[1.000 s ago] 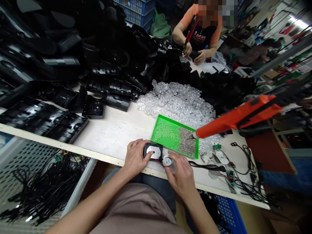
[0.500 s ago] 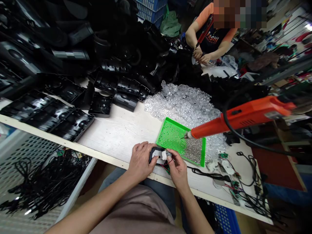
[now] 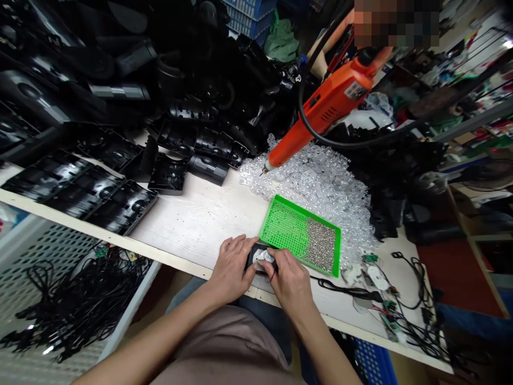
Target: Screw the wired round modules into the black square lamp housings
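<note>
Near the table's front edge, a black housing (image 3: pixel 254 256) lies between my two hands. My left hand (image 3: pixel 231 270) grips its left side, thumb at the front and fingers over the back. A small white and silver part (image 3: pixel 264 255) sits in the housing. My right hand (image 3: pixel 289 278) pinches this part with thumb and forefinger, pressing it against the housing. Just behind my right hand stands a green tray (image 3: pixel 340 251) with many small screws (image 3: pixel 320 245) heaped in its right half. The underside of the housing is hidden.
An orange electric screwdriver (image 3: pixel 308 117) hangs over a pile of clear plastic pieces (image 3: pixel 320 179). Black shells (image 3: pixel 120 206) line the left. Cables and circuit boards (image 3: pixel 388 305) lie at right. A crate of black cords (image 3: pixel 120 321) is at lower left. Another person's arm (image 3: pixel 320 67) shows behind.
The orange screwdriver has swung left and back, away from the green tray. My right hand has closed in over the housing, and the white part now lies lower in it.
</note>
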Available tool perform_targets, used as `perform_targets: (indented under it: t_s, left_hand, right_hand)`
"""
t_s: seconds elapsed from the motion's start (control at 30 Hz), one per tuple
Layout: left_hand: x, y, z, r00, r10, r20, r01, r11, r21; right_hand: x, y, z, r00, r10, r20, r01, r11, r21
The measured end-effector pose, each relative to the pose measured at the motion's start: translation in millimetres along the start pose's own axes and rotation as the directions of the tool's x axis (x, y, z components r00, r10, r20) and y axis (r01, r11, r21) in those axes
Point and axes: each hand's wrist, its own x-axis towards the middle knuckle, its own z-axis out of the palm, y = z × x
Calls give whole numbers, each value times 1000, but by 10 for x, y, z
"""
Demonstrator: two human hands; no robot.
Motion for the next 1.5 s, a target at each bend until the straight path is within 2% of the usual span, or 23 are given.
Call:
perform_targets:
  t_s: [0.07, 0.23, 0.4, 0.57, 0.7, 0.83, 1.03, 1.1, 1.2, 1.33, 1.4, 1.5]
  left_hand:
    - [-11, -5, -7, 1000, -4, 6, 4, 1000, 7]
    - [-24, -4, 17, 1000, 0, -12, 0, 1000, 5]
    - [-24, 0, 17, 1000, -16, -8, 16, 1000, 20]
    - [-21, 16, 7, 1000, -14, -2, 14, 999, 43]
    - [-22, 11, 11, 1000, 0, -12, 1, 998, 64]
    - [-20, 5, 15, 1000, -1, -11, 2, 997, 75]
    - [-17, -4, 47, 1000, 12, -22, -11, 996, 86]
    - [-23, -17, 49, 1000, 5, -21, -3, 997, 81]
    - [-38, -44, 27, 1000, 15, -23, -14, 999, 51]
    - [-22, -30, -24, 986, 83, -144, -85, 996, -2]
    - [18, 3, -31, 975, 144, -167, -149, 989, -15]
    - [90, 35, 0, 971, 198, -134, -199, 980, 5]
  right_hand:
    - [-14, -16, 57, 999, 33, -20, -33, 999, -8]
    - [-113, -24, 171, 981, 121, -152, -113, 992, 59]
    - [-158, -10, 220, 979, 115, -170, -108, 993, 49]
    - [-182, 13, 295, 953, 92, -287, -79, 995, 58]
    - [-175, 19, 307, 963, 101, -252, -94, 995, 42]
    - [-168, 6, 284, 976, 48, -212, -48, 999, 5]
    - [-116, -46, 285, 971, 69, -227, -80, 996, -44]
    - [-125, -14, 202, 982, 34, -187, -42, 998, -40]
    - [-207, 113, -44, 997, -2, -76, 5, 999, 34]
    - [-386, 271, -343, 999, 29, -40, -25, 996, 85]
    - [-459, 263, -358, 1000, 9, -3, -9, 996, 91]
    - [-521, 140, -224, 1000, 1, 5, -1, 1000, 26]
